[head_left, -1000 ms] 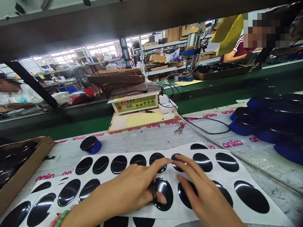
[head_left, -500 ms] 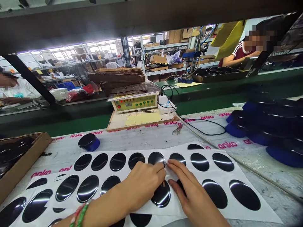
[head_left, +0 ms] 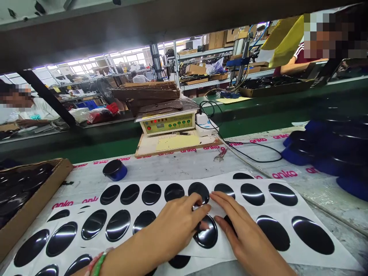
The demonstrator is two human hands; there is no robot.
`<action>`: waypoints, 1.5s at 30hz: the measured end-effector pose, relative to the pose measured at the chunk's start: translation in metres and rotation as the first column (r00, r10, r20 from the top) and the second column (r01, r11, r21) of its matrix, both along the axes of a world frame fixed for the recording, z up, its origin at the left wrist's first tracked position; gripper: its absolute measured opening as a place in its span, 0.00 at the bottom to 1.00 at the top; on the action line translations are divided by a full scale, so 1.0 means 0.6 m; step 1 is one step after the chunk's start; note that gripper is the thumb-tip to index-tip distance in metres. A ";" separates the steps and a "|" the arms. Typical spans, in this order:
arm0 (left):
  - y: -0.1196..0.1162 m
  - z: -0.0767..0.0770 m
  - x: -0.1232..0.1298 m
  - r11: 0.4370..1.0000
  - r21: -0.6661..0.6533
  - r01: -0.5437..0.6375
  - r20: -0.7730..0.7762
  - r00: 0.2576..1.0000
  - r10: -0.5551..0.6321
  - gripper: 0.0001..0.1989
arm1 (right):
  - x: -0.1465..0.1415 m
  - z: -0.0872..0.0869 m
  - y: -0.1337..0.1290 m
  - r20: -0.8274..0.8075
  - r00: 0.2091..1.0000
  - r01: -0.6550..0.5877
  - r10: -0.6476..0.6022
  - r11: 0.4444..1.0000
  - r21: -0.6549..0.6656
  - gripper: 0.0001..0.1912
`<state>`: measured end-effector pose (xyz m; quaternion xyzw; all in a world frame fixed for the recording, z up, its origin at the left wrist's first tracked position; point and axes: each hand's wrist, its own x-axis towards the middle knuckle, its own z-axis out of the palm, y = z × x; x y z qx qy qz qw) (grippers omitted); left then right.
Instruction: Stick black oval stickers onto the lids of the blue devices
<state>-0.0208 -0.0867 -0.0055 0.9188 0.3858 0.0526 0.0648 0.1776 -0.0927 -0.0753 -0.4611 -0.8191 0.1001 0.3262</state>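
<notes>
Glossy black round discs (head_left: 255,194) lie in rows on white sheets (head_left: 238,255) across the bench. My left hand (head_left: 181,214) reaches in from the lower left over the front sheet. Its fingers are bent together above one shiny disc (head_left: 207,234), and their tips are partly hidden; I cannot make out what lies between them. On the right, my right hand (head_left: 238,230) rests on the same sheet. Its fingers are stretched out, thumb apart, framing the right side of that disc and partly covering two others.
A blue-sided black cap (head_left: 115,170) stands behind the sheets. Stacked blue-and-black parts (head_left: 324,149) are at right, a carton of black parts (head_left: 61,168) at left. Behind are a control box (head_left: 169,122) and cables (head_left: 253,143). Co-workers sit beyond the bench.
The whole view has shifted, so the bench things sit further right. My left fingers have lifted and spread slightly over the disc, showing more of it. My right hand keeps its place on the sheet.
</notes>
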 end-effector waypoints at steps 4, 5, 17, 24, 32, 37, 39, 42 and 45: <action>0.012 -0.012 0.018 0.998 0.031 0.053 -0.014 0.999 -0.052 0.11 | 0.006 0.004 0.001 -0.021 1.000 -0.019 0.017 0.995 -0.096 0.22; 0.014 -0.014 0.021 0.997 0.038 0.063 -0.008 0.998 -0.063 0.11 | 0.006 0.005 0.001 -0.031 0.999 -0.030 0.027 0.993 -0.110 0.22; -0.002 -0.012 -0.012 0.976 0.098 0.195 0.222 0.952 -0.212 0.13 | 0.007 0.010 -0.012 -0.045 0.996 -0.080 0.074 0.985 -0.154 0.22; 0.003 -0.023 -0.009 0.941 0.159 0.300 0.097 0.943 -0.318 0.10 | 0.006 0.012 -0.006 -0.064 0.995 -0.089 0.081 0.989 -0.121 0.19; -0.025 0.008 -0.062 0.967 -0.206 0.149 0.586 0.811 -0.001 0.12 | 0.004 0.020 -0.015 0.047 0.997 -0.053 0.063 0.980 -0.192 0.25; -0.023 0.040 -0.094 0.825 -0.562 -0.058 0.735 0.424 0.530 0.22 | 0.008 0.026 -0.013 0.108 0.990 -0.062 0.091 0.966 -0.251 0.26; -0.011 0.058 -0.096 0.768 -0.630 -0.119 0.685 0.382 0.621 0.13 | 0.015 0.030 -0.011 0.106 0.990 -0.064 0.097 0.958 -0.280 0.29; 0.022 0.075 -0.075 0.837 -0.535 -0.111 0.528 0.730 0.434 0.21 | 0.029 0.039 -0.004 0.085 0.990 -0.084 0.117 0.943 -0.321 0.34; 0.064 0.067 -0.033 0.965 -0.259 -0.046 0.177 0.980 0.095 0.22 | 0.033 0.047 0.006 0.022 0.993 -0.100 0.114 0.935 -0.342 0.32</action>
